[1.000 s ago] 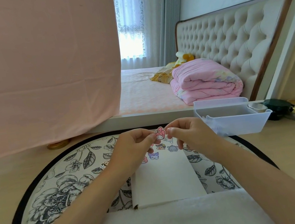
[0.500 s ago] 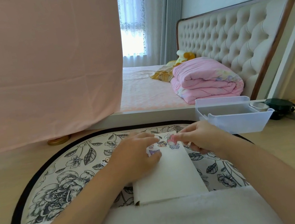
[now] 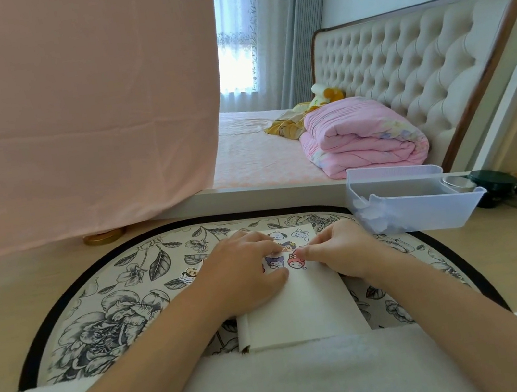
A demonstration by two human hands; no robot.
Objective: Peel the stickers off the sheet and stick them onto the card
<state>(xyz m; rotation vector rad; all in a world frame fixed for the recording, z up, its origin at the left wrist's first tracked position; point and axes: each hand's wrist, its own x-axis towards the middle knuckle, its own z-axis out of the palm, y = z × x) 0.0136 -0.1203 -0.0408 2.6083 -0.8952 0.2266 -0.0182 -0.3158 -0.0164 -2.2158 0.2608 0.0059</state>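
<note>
Stickers point(image 3: 296, 259) at frame centre sit half under my flat left hand point(image 3: 244, 275) on the card point(image 3: 306, 307); my right hand point(image 3: 340, 250) pinches narrow, its hold unclear.

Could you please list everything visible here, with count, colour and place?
white rectangular card: one, white, on the mat in front of the person.
cartoon stickers on the card: about six showing, mixed colours, at the card's far end.
loose cartoon sticker: one, white and yellow, on the mat left of the card.
round floral mat: one, cream with black trim, on the floor.
translucent plastic bin: one, pale lilac, right of the card.
folded quilt: one, pink, on the bed.
tufted headboard: one, cream, behind the quilt.
hanging cloth: one, peach, left.
left hand: flat, pressing the card's left side.
right hand: fingertip pressing the pink-hooded sticker.
</note>
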